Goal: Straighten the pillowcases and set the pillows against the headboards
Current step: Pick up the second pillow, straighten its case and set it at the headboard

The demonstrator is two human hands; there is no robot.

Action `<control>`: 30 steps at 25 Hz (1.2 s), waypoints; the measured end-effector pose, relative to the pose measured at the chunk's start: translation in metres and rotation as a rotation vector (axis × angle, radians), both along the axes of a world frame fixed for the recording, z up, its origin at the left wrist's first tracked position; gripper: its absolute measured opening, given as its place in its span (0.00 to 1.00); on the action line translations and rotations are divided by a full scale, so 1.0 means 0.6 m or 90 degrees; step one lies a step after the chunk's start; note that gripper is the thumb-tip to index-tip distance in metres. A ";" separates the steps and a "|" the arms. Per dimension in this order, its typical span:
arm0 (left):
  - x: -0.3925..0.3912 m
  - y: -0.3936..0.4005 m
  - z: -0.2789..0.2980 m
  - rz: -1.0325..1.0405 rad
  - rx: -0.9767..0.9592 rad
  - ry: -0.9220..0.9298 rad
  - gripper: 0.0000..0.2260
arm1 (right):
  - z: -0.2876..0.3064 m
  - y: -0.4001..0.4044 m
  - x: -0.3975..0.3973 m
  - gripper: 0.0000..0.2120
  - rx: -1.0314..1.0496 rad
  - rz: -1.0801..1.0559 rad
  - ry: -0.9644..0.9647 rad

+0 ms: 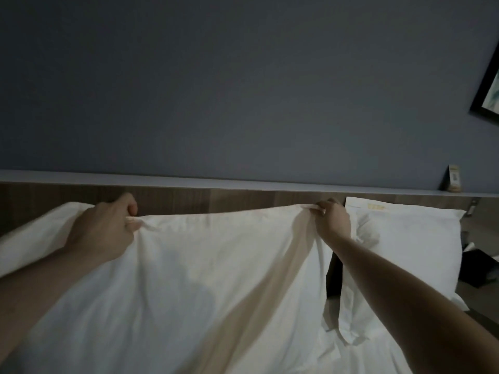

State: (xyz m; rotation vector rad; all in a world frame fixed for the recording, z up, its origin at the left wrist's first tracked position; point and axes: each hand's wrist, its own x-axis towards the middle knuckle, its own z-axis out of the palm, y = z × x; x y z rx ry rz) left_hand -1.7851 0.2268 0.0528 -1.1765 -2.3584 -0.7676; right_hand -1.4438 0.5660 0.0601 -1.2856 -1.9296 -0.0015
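A large white pillow [205, 265] in its pillowcase fills the middle of the view, held up in front of the brown wooden headboard [216, 202]. My left hand [105, 225] is shut on the pillowcase's top edge at the left. My right hand [330, 220] pinches the top right corner, with loose cloth hanging below it. A second white pillow [410, 244] leans against the headboard at the right. Another white pillow [35, 236] shows behind my left hand and forearm at the left.
A grey ledge [243, 184] runs along the top of the headboard, with a small card stand [454, 178] on it at the right. Above is a dark grey wall and a framed picture [488, 95] at the far right. A dark object [480, 268] lies beside the bed.
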 end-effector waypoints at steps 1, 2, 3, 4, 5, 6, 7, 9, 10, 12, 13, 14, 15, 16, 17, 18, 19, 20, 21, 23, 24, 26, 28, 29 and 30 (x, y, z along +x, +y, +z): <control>-0.002 0.003 -0.002 -0.002 0.016 -0.016 0.11 | 0.003 0.004 -0.013 0.13 -0.010 -0.015 0.035; -0.001 0.008 -0.004 -0.006 0.021 -0.033 0.11 | 0.002 0.009 -0.025 0.13 -0.027 -0.032 0.056; 0.002 0.014 -0.008 -0.013 0.014 -0.045 0.10 | -0.003 0.014 -0.036 0.13 -0.055 -0.046 0.055; 0.005 0.021 -0.013 -0.016 -0.003 -0.046 0.09 | -0.013 0.016 -0.045 0.13 -0.092 -0.058 0.031; 0.006 0.030 -0.016 -0.016 -0.023 -0.035 0.08 | -0.022 0.017 -0.052 0.12 -0.131 -0.064 -0.001; 0.007 0.037 -0.016 -0.011 -0.041 -0.018 0.07 | -0.028 0.016 -0.057 0.12 -0.157 -0.062 -0.017; 0.005 0.042 -0.014 -0.005 -0.042 -0.002 0.06 | -0.032 0.016 -0.060 0.11 -0.164 -0.057 -0.010; -0.006 0.044 -0.012 0.012 -0.010 -0.001 0.03 | -0.030 0.019 -0.054 0.10 -0.153 -0.043 0.073; -0.013 0.042 -0.013 0.025 0.010 -0.011 0.03 | -0.029 0.021 -0.045 0.10 -0.144 -0.044 0.118; -0.023 0.037 -0.024 0.049 0.006 -0.032 0.02 | -0.032 0.024 -0.028 0.11 -0.143 -0.047 0.129; -0.025 0.034 -0.030 0.048 -0.010 -0.039 0.02 | -0.036 0.024 -0.022 0.11 -0.154 -0.048 0.100; -0.026 0.032 -0.034 0.037 -0.020 -0.042 0.03 | -0.040 0.024 -0.019 0.10 -0.166 -0.048 0.065; -0.026 0.027 -0.034 0.019 -0.021 -0.038 0.03 | -0.042 0.023 -0.018 0.11 -0.165 -0.046 0.039; -0.027 0.021 -0.029 0.003 -0.019 -0.026 0.03 | -0.040 0.015 -0.018 0.12 -0.150 -0.039 0.023; -0.028 0.013 -0.021 -0.005 -0.017 -0.010 0.02 | -0.039 0.006 -0.020 0.12 -0.124 -0.022 0.011; -0.031 0.000 -0.010 -0.003 -0.019 0.002 0.03 | -0.038 -0.009 -0.026 0.13 -0.093 0.009 0.003; -0.035 -0.013 -0.001 0.002 -0.026 0.009 0.05 | -0.040 -0.026 -0.036 0.14 -0.066 0.054 0.005; -0.043 -0.027 0.006 0.010 -0.039 0.016 0.08 | -0.045 -0.048 -0.048 0.14 -0.043 0.111 0.009; -0.052 -0.041 0.011 0.020 -0.060 0.019 0.10 | -0.052 -0.074 -0.064 0.14 -0.024 0.176 0.012; -0.066 -0.069 0.018 0.049 -0.127 0.006 0.13 | -0.064 -0.131 -0.100 0.12 -0.011 0.307 -0.010; -0.073 -0.081 0.021 0.066 -0.169 -0.011 0.13 | -0.069 -0.156 -0.120 0.12 -0.018 0.362 -0.033; -0.081 -0.101 0.023 0.095 -0.247 -0.059 0.14 | -0.074 -0.194 -0.158 0.13 -0.053 0.437 -0.109; -0.085 -0.114 0.021 0.108 -0.287 -0.125 0.14 | -0.073 -0.214 -0.188 0.16 -0.110 0.436 -0.174; -0.086 -0.119 0.020 0.107 -0.291 -0.159 0.14 | -0.068 -0.219 -0.197 0.17 -0.154 0.419 -0.185; -0.087 -0.122 0.019 0.103 -0.286 -0.195 0.13 | -0.066 -0.216 -0.204 0.17 -0.206 0.400 -0.190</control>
